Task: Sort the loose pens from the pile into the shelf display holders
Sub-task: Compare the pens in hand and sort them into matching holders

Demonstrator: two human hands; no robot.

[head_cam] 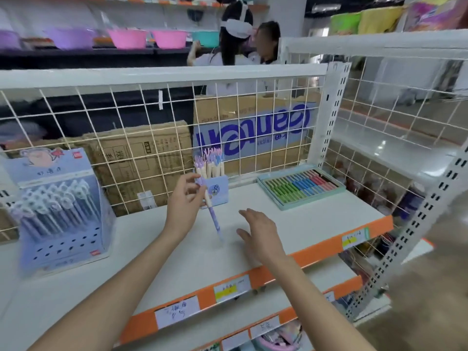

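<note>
My left hand (pixel 183 201) pinches a purple and cream pen (pixel 212 214) near its top end, tip pointing down toward the white shelf (pixel 157 249). Just behind it stands a small blue holder (pixel 217 190) filled with several matching upright pens. My right hand (pixel 260 230) hovers open, palm down, above the shelf to the right of the pen, holding nothing. A larger blue display stand (pixel 60 211) with several pens in rows sits at the left.
A teal tray of coloured pens (pixel 301 187) lies at the back right. A white wire grid (pixel 152 127) backs the shelf, with cardboard boxes behind it. Two people stand beyond it. Orange price strips (pixel 253 277) edge the shelf front.
</note>
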